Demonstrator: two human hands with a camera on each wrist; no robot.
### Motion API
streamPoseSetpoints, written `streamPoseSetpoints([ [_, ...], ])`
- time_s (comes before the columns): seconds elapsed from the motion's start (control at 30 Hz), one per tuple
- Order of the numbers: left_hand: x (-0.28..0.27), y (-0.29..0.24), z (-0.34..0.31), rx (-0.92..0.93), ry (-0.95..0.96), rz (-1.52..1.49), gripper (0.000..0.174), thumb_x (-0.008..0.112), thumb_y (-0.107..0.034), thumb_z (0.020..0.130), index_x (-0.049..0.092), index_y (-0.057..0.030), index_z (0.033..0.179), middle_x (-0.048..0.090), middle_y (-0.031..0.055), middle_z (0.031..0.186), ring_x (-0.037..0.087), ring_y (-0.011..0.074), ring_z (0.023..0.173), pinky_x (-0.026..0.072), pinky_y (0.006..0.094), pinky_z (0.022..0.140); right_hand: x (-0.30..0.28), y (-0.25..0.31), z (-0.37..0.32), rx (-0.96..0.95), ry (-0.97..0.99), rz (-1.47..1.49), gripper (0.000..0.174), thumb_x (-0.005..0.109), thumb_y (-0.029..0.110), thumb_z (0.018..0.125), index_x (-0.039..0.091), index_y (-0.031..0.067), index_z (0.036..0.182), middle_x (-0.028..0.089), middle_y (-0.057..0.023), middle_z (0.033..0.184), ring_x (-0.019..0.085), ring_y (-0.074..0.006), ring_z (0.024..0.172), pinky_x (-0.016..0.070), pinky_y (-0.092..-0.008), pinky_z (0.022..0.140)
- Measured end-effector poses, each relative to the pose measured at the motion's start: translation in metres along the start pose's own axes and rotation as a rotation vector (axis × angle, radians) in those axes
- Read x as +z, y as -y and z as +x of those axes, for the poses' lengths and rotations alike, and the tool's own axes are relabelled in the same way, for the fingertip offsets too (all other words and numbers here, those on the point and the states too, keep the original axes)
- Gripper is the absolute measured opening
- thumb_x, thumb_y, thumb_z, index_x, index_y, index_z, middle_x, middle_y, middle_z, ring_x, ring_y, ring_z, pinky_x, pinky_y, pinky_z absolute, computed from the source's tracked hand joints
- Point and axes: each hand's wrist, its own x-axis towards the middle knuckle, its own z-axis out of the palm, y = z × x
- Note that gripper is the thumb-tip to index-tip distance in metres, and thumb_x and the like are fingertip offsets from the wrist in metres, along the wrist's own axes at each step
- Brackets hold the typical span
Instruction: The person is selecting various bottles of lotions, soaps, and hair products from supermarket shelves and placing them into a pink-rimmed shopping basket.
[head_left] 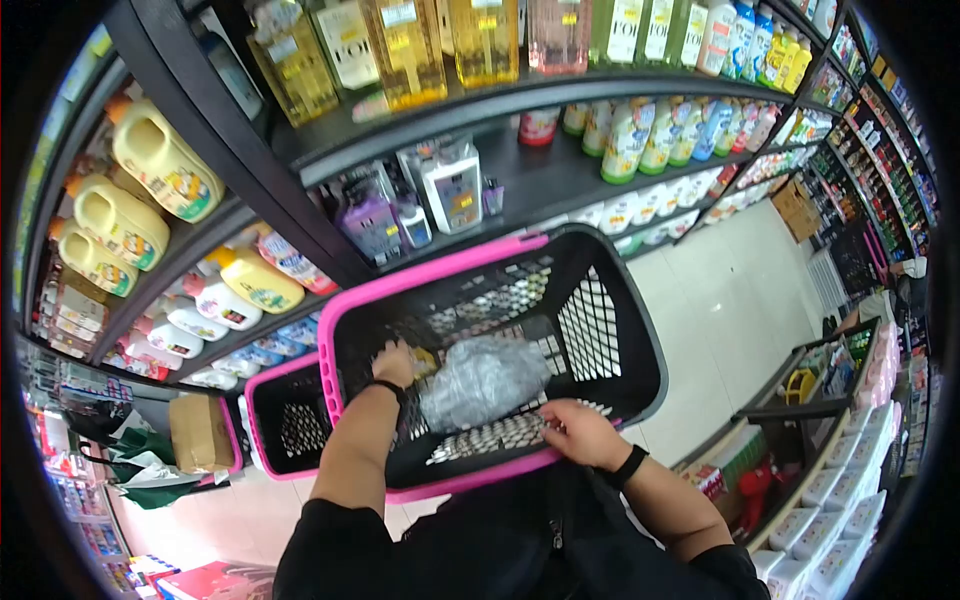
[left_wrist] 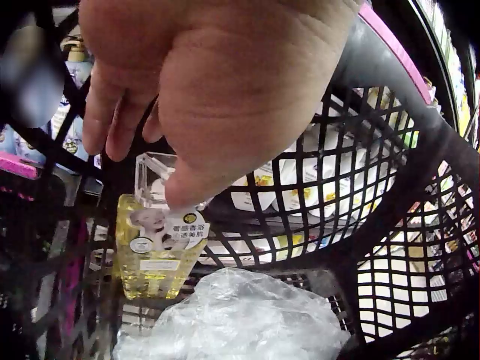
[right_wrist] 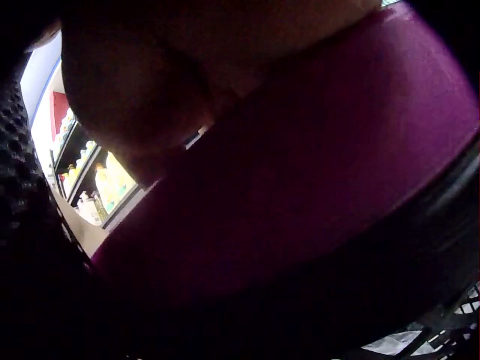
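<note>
In the head view, a large black mesh shopping basket with a pink rim is in front of me. My left hand reaches down inside its left end. There it pinches the clear cap of a yellow body wash bottle, thumb over the cap in the left wrist view. The bottle's printed label faces that camera. Beside it lies a crumpled clear plastic bag, which fills the middle of the basket. My right hand grips the near rim. The right wrist view is dark, with that hand against the pink rim.
A smaller pink-rimmed basket stands to the left, near a cardboard box. Black shelves of bottles curve close behind the big basket. Tiled floor runs along the right, beside a low display bin.
</note>
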Motion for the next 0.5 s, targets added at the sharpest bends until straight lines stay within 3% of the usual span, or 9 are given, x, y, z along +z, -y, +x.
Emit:
streamPoseSetpoints([
  [0.1, -0.003, 0.0, -0.012, -0.04, -0.068, -0.063, 0.051, 0.06, -0.024, 0.09, 0.052, -0.0106, 0.138, 0.058, 0.0236, 0.125, 0.066, 0.0425, 0.108, 0.0537, 0.051, 0.093, -0.003, -0.002, 0.002, -0.061, 0.003, 0.007, 0.029, 0.07, 0.019, 0.089, 0.063, 0.0018, 0.111, 0.067, -0.0181, 0.093, 0.067, -0.0354, 0.087, 0.0539, -0.0435, 0.078],
  [0.2, -0.003, 0.006, -0.004, -0.014, 0.048, -0.029, 0.063, 0.059, -0.023, 0.089, 0.042, -0.0111, 0.148, 0.051, 0.0243, 0.138, 0.062, 0.0416, 0.118, 0.0506, 0.0501, 0.099, 0.0, -0.01, 0.002, -0.036, 0.078, -0.071, 0.028, 0.067, 0.024, 0.091, 0.063, 0.004, 0.11, 0.067, -0.0189, 0.092, 0.067, -0.037, 0.088, 0.0545, -0.0449, 0.079],
  [0.3, 0.012, 0.016, 0.019, 0.079, 0.222, 0.004, 0.057, 0.06, -0.018, 0.089, 0.048, -0.0072, 0.143, 0.058, 0.0252, 0.134, 0.061, 0.0414, 0.122, 0.0507, 0.0469, 0.101, 0.001, -0.009, -0.001, -0.029, 0.071, -0.032, 0.032, 0.066, 0.028, 0.092, 0.062, 0.0044, 0.113, 0.069, -0.0195, 0.096, 0.067, -0.0381, 0.092, 0.0545, -0.0457, 0.081],
  [0.37, 0.027, 0.015, 0.026, 0.106, 0.229, 0.051, 0.053, 0.06, -0.017, 0.089, 0.05, -0.0039, 0.139, 0.059, 0.0265, 0.131, 0.062, 0.0408, 0.121, 0.0522, 0.046, 0.1, 0.003, -0.016, 0.0, -0.106, 0.072, -0.062, 0.033, 0.066, 0.029, 0.093, 0.061, 0.0046, 0.116, 0.069, -0.0194, 0.1, 0.067, -0.0379, 0.094, 0.0541, -0.0457, 0.083],
  [0.5, 0.01, 0.008, 0.026, 0.152, 0.314, 0.171, 0.045, 0.058, -0.014, 0.092, 0.051, 0.0, 0.134, 0.057, 0.0278, 0.133, 0.062, 0.0417, 0.121, 0.0539, 0.0454, 0.099, 0.008, -0.017, -0.002, -0.001, 0.082, -0.054, 0.034, 0.066, 0.03, 0.094, 0.061, 0.0057, 0.116, 0.068, -0.0193, 0.101, 0.067, -0.0384, 0.095, 0.0538, -0.0456, 0.083],
])
